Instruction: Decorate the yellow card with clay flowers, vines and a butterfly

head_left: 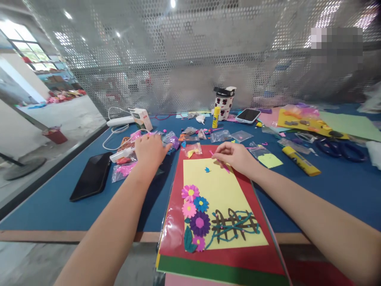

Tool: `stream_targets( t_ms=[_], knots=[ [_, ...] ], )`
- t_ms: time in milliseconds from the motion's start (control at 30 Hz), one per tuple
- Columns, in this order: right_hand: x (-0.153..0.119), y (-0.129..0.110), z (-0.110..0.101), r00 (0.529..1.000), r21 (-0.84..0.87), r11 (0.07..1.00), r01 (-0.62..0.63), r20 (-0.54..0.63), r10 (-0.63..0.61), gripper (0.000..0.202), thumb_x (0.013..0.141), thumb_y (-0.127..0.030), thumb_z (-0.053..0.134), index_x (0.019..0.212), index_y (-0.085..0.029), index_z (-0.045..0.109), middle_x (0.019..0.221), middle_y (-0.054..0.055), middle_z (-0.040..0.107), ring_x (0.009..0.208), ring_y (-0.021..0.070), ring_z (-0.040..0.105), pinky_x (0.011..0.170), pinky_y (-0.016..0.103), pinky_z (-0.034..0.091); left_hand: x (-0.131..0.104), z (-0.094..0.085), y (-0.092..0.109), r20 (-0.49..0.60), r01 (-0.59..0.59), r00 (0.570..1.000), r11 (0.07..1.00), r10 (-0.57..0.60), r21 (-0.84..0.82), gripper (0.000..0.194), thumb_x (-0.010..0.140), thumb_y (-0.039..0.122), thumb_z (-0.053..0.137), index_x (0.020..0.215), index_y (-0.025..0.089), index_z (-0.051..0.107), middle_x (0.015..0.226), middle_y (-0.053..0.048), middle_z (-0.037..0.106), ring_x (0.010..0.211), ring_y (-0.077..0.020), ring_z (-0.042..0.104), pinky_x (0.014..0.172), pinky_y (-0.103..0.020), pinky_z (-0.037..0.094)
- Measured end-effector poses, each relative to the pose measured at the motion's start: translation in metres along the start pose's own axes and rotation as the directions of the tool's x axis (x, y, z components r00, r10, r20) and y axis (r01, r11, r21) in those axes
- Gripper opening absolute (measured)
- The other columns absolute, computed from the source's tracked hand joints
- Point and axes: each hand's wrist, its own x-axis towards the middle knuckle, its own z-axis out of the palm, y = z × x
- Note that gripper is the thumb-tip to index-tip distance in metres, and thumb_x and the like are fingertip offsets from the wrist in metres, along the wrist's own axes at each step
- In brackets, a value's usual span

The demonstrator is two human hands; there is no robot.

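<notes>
My left hand (149,150) reaches over small plastic bags of coloured clay left of the picture, its thumb spread out and its fingertips partly hidden among the bags. Pinched in my right hand (233,157) is a thin pink stick-like tool (225,167), above the upper right of a yellow sheet (222,190). Clay flowers (200,223) in pink, blue and purple run down the sheet's left side. A brown clay fence (233,223) with teal vines lies at its lower right. One small blue clay piece (207,170) sits near the top.
Under the sheet is a red folder (175,234), overhanging the table's front edge. A black phone (91,176) lies at left. Behind stand a glue stick (216,117) and a lidded cup (224,104). At right are a yellow tube (300,161) and dark-handled scissors (341,150).
</notes>
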Motion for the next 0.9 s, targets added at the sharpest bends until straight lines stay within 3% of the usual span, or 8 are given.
stream_targets(
  t_ms=[133, 233, 333, 433, 533, 667, 800, 900],
  knots=[
    [0.002, 0.008, -0.003, 1.0, -0.048, 0.998, 0.029, 0.006, -0.028, 0.025, 0.08, -0.036, 0.061, 0.092, -0.016, 0.068, 0.07, 0.003, 0.07, 0.047, 0.0102, 0.055, 0.046, 0.024, 0.044, 0.001, 0.011, -0.01, 0.101, 0.02, 0.995, 0.999, -0.025, 0.049, 0.037, 0.083, 0.044, 0.058, 0.094, 0.01, 0.07, 0.097, -0.021, 0.071, 0.105, -0.0395, 0.059, 0.09, -0.048, 0.034],
    [0.001, 0.011, -0.003, 0.998, -0.078, 0.995, 0.06, 0.017, -0.059, 0.026, 0.083, -0.039, 0.058, 0.092, -0.018, 0.071, 0.068, 0.003, 0.07, 0.047, 0.0108, 0.054, 0.047, 0.025, 0.043, -0.001, 0.01, -0.008, 0.038, 0.02, 0.999, 0.999, -0.022, 0.038, 0.034, 0.083, 0.036, 0.056, 0.103, 0.013, 0.068, 0.103, -0.018, 0.071, 0.109, -0.0382, 0.057, 0.092, -0.049, 0.032],
    [0.0, 0.008, -0.004, 0.994, -0.095, 0.989, 0.109, 0.005, -0.109, 0.023, 0.08, -0.038, 0.062, 0.085, -0.018, 0.073, 0.072, 0.004, 0.072, 0.057, 0.0133, 0.06, 0.055, 0.027, 0.046, 0.0, 0.004, -0.005, -0.144, -0.018, 0.99, 0.996, 0.005, -0.086, 0.034, 0.084, 0.031, 0.052, 0.111, 0.015, 0.065, 0.108, -0.014, 0.07, 0.11, -0.0347, 0.055, 0.096, -0.049, 0.03],
    [-0.002, 0.003, -0.002, 0.988, -0.099, 0.983, 0.152, -0.019, -0.155, 0.021, 0.079, -0.037, 0.065, 0.083, -0.018, 0.074, 0.078, 0.004, 0.073, 0.065, 0.0145, 0.062, 0.061, 0.027, 0.047, -0.001, -0.001, 0.003, -0.296, -0.276, 0.936, 0.92, 0.191, -0.279, 0.031, 0.085, 0.03, 0.054, 0.113, 0.021, 0.065, 0.109, -0.007, 0.071, 0.104, -0.0275, 0.058, 0.095, -0.043, 0.033],
    [-0.004, -0.004, 0.002, 0.958, -0.154, 0.951, 0.269, -0.063, -0.281, 0.022, 0.082, -0.035, 0.062, 0.086, -0.018, 0.075, 0.081, 0.005, 0.073, 0.066, 0.014, 0.061, 0.062, 0.028, 0.046, -0.007, -0.005, 0.02, -0.32, -0.517, 0.849, 0.784, 0.42, -0.342, 0.028, 0.088, 0.034, 0.057, 0.113, 0.024, 0.065, 0.107, -0.002, 0.072, 0.099, -0.0223, 0.059, 0.089, -0.037, 0.036],
    [-0.007, -0.006, 0.008, 0.888, -0.221, 0.87, 0.441, -0.038, -0.459, 0.019, 0.085, -0.025, 0.058, 0.085, -0.019, 0.076, 0.086, 0.004, 0.074, 0.074, 0.0135, 0.064, 0.066, 0.026, 0.046, -0.018, -0.01, 0.042, -0.459, -0.693, 0.715, 0.626, 0.528, -0.358, 0.022, 0.092, 0.035, 0.057, 0.108, 0.023, 0.067, 0.097, -0.001, 0.075, 0.092, -0.0197, 0.061, 0.083, -0.035, 0.037],
    [-0.01, -0.007, 0.01, 0.847, -0.27, 0.82, 0.505, -0.032, -0.531, 0.018, 0.084, -0.017, 0.057, 0.079, -0.019, 0.075, 0.082, 0.002, 0.073, 0.072, 0.0118, 0.063, 0.065, 0.023, 0.045, -0.023, -0.012, 0.05, -0.517, -0.704, 0.697, 0.609, 0.496, -0.365, 0.018, 0.091, 0.031, 0.06, 0.106, 0.024, 0.068, 0.093, 0.0, 0.076, 0.085, -0.0173, 0.062, 0.079, -0.034, 0.038],
    [-0.012, -0.009, 0.011, 0.863, -0.305, 0.828, 0.471, -0.032, -0.503, 0.017, 0.084, -0.016, 0.058, 0.084, -0.019, 0.075, 0.083, 0.002, 0.074, 0.073, 0.0121, 0.064, 0.066, 0.023, 0.045, -0.023, -0.011, 0.051, -0.532, -0.687, 0.711, 0.617, 0.46, -0.384, 0.017, 0.089, 0.033, 0.063, 0.102, 0.025, 0.07, 0.089, 0.0, 0.076, 0.082, -0.0164, 0.062, 0.076, -0.033, 0.039]
  ],
)
